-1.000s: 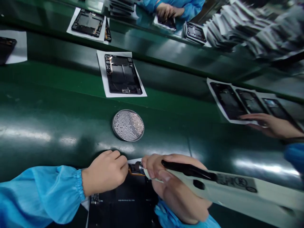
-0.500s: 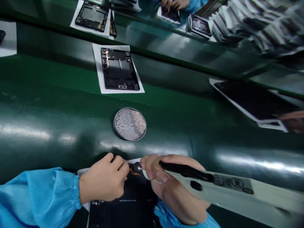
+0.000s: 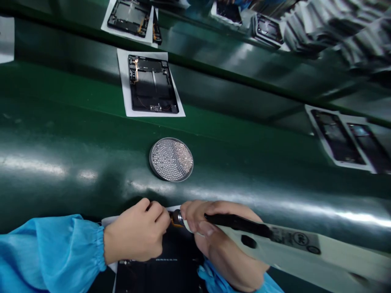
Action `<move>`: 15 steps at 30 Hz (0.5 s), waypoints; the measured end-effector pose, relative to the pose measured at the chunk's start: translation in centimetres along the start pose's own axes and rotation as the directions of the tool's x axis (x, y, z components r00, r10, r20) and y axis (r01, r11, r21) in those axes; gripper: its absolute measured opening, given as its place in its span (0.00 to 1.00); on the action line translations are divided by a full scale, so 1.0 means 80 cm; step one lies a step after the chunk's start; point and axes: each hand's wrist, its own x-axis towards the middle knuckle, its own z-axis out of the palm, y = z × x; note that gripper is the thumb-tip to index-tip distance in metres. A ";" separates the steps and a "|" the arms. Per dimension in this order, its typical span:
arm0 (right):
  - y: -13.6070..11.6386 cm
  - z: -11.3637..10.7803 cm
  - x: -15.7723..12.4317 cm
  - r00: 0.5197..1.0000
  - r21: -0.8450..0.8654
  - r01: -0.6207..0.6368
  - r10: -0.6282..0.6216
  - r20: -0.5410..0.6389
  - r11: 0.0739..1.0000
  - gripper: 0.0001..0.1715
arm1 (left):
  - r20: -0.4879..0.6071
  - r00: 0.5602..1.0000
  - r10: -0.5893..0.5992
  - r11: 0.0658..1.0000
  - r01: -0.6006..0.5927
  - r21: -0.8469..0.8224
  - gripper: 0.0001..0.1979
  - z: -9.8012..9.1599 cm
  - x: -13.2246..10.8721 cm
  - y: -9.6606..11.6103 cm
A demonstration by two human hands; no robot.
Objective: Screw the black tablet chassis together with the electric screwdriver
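Note:
My right hand (image 3: 222, 240) grips a pale electric screwdriver (image 3: 287, 248) with a black lever, its body running off to the lower right. The screwdriver's tip points left at the upper edge of a black tablet (image 3: 165, 268) lying on white paper. Against that edge, beside the tip, my left hand (image 3: 137, 232) is closed with bent fingers. Whatever its fingertips pinch is hidden. A bit of orange ribbon cable (image 3: 176, 219) shows under the tip. Just beyond my hands sits a round screw dish (image 3: 171, 159), with small screws gathered mostly at its right side.
Farther back, an opened tablet (image 3: 154, 85) lies on paper on the green surface. Two more tablets (image 3: 339, 138) are at the right. On the shelf behind are another opened tablet (image 3: 130, 18), a small stack of tablets (image 3: 268, 30) and rows of white sheets (image 3: 336, 24).
The view has shifted slightly. At the right, another person's hand and a dark panel have gone, and two tablets now show there. My hands keep nearly the same pose at the tablet's edge.

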 end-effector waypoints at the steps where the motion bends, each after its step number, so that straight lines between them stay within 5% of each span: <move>1: 0.000 0.001 0.000 1.000 -0.010 -0.001 0.001 -0.002 1.000 0.13 | -0.002 1.000 0.003 1.000 -0.003 -0.006 0.10 0.001 -0.001 0.000; 9: -0.002 -0.003 0.007 0.999 -0.015 0.001 -0.002 -0.047 1.000 0.16 | -0.013 0.999 0.049 0.998 -0.048 0.047 0.11 0.001 -0.003 -0.004; 15: -0.003 -0.016 0.073 0.948 -0.015 0.184 -0.182 -0.263 0.983 0.12 | 0.038 0.999 0.037 0.998 -0.039 0.045 0.11 -0.005 0.001 -0.005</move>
